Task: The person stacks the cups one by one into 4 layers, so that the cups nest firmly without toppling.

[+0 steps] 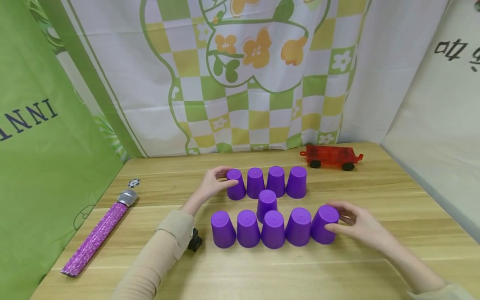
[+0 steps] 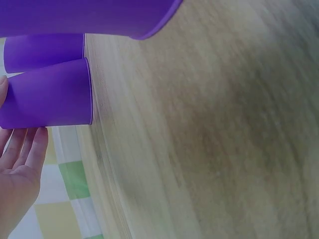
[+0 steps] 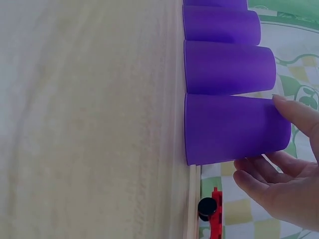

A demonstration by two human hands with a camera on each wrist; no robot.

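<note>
Several purple cups stand upside down in two rows, with a single purple cup (image 1: 267, 204) between the rows. My left hand (image 1: 213, 182) holds the leftmost back-row cup (image 1: 236, 185), thumb in front and fingers around its far side. The left wrist view shows this hand (image 2: 22, 167) with fingers along the side of that cup (image 2: 50, 97). At the right end of the front row, my right hand (image 1: 358, 225) grips a slightly tilted cup (image 1: 323, 225) between thumb and fingers. In the right wrist view, the thumb lies near the base of that cup (image 3: 234, 128).
A red toy wagon (image 1: 331, 156) stands at the back right of the wooden table (image 1: 375, 175). On the left lie a glittery pink microphone (image 1: 97, 235) and a small poker chip (image 1: 133, 183). A small black object (image 1: 195, 241) sits beside the left sleeve. Patterned cloths surround the table.
</note>
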